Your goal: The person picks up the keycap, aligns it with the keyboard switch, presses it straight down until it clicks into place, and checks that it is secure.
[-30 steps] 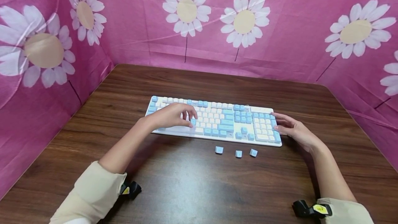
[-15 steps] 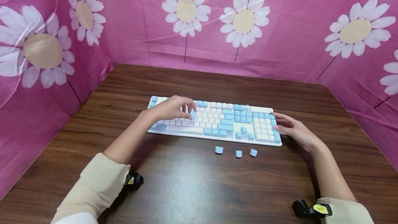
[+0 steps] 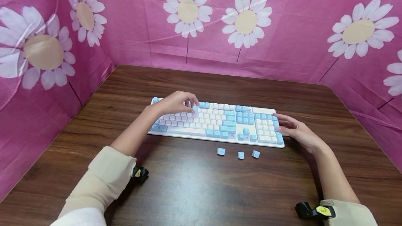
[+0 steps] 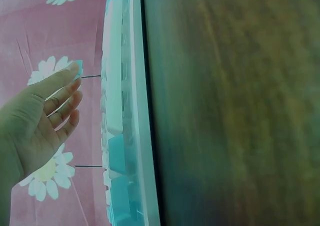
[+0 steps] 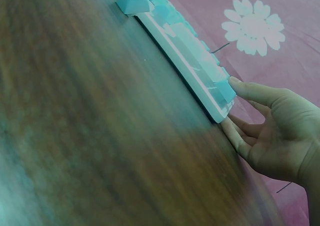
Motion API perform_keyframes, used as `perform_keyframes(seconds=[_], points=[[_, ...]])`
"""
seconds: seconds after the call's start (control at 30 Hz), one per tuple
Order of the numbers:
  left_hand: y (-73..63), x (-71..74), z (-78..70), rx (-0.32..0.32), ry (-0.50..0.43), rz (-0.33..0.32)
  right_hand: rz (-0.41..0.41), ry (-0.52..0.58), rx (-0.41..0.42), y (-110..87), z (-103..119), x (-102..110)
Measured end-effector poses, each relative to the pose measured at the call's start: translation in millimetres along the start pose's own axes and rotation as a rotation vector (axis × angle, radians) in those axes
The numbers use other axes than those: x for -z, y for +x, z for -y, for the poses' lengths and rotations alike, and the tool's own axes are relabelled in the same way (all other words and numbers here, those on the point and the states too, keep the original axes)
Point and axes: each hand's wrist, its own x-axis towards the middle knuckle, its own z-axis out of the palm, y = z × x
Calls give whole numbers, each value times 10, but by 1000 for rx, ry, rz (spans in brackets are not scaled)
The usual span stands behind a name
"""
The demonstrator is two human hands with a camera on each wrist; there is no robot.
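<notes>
Head view | left grip, clamped on blue keycap, shifted rearward over keyboard | right grip clamped on keyboard's right end | keycap reads unseated

The left hand has moved away from the person, over the left half of the keyboard and towards its back rows; the pinched blue key has gone the same way with it; the long white key at the front, mostly covered a second ago, now shows along its length, and so do the blue keys by the left corner; white keys in the back row have meanwhile gone behind the hand; the left sleeve and its black strap have advanced too.
</notes>
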Motion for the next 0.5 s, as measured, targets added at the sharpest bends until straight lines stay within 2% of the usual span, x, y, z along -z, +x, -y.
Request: perform_keyframes(seconds=[0.5], points=[[192,86,135,49,-23,-12,-1,3,-15,-3,7,1]])
